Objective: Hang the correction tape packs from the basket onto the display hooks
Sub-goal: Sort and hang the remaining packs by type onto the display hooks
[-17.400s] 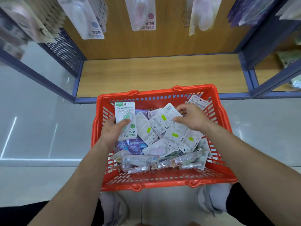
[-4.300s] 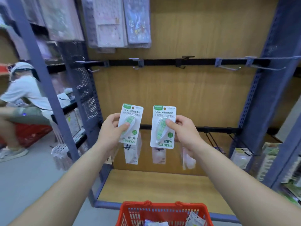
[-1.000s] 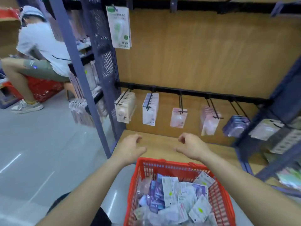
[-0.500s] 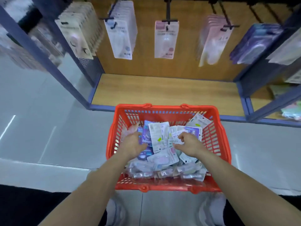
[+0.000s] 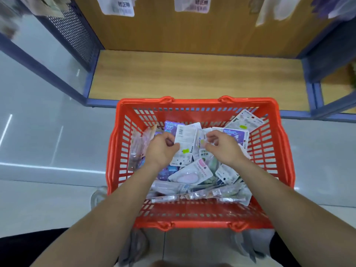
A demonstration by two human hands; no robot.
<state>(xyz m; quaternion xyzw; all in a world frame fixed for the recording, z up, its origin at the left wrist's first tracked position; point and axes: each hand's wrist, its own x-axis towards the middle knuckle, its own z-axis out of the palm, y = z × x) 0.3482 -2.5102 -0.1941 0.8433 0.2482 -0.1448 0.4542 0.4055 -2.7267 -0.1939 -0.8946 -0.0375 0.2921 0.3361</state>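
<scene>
**Both hands down in the basket, left one on a white pack**

On my feed the head camera looks straight down into the red basket (image 5: pixel 200 104), which sits on the pale floor (image 5: pixel 48 132) just in front of the wooden shelf base (image 5: pixel 192 74). The correction tape packs lie inside it in a loose heap, overlapping at all angles.

The left hand (image 5: pixel 160 151) is inside the basket towards its left side. Its fingers are curled in and the thumb lies on the left edge of a white pack (image 5: pixel 185 145), pinching it. That pack lies back side up, with a barcode and a small yellow-green sticker showing, on top of the heap near the middle.

The right hand (image 5: pixel 224 148) is just to the right of that pack, also over the heap. Its fingers are curled, with thumb and forefinger close together at the edge of a clear-fronted pack. I cannot tell whether they actually hold it.

A pink pack (image 5: pixel 192 173) lies face up between my two wrists, nearer to me. A purple pack (image 5: pixel 236 134) shows just past the right hand, and another white card (image 5: pixel 244 120) leans in the far right corner.

Along the top edge of the view, the bottoms of hanging packs (image 5: pixel 117 6) show blurred against the wooden back panel.
</scene>
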